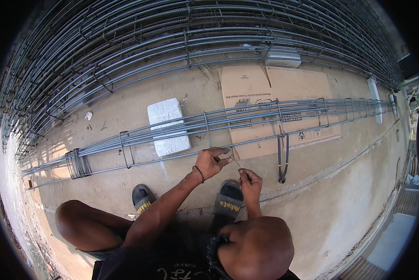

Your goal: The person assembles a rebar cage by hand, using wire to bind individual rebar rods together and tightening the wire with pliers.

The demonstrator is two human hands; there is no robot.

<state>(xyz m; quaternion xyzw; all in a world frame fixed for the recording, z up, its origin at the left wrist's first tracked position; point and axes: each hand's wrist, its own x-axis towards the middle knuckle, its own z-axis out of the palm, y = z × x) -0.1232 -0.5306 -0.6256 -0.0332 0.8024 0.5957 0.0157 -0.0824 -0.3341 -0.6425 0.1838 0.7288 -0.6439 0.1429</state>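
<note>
A thin piece of wire [236, 163] runs between my two hands. My left hand [210, 164], with a dark band on its wrist, pinches one end, just below the lowest bar of a long steel rebar bundle [167, 130]. Lower and to the right, my right hand [250, 181] grips the other end between thumb and fingers. Square stirrups [207, 129] sit spaced along the rebar, and several are bunched at its left end. Right of my hands, dark-handled pincers [283, 158] lean against the bars, with their jaws toward me.
Under the rebar lie a white foam block [168, 142] and a flattened cardboard box [251, 142]. Tall stacks of assembled rebar cages [186, 35] fill the far side. My sandalled feet [229, 201] and bent knees are close below my hands. A concrete ledge [321, 186] runs along the right.
</note>
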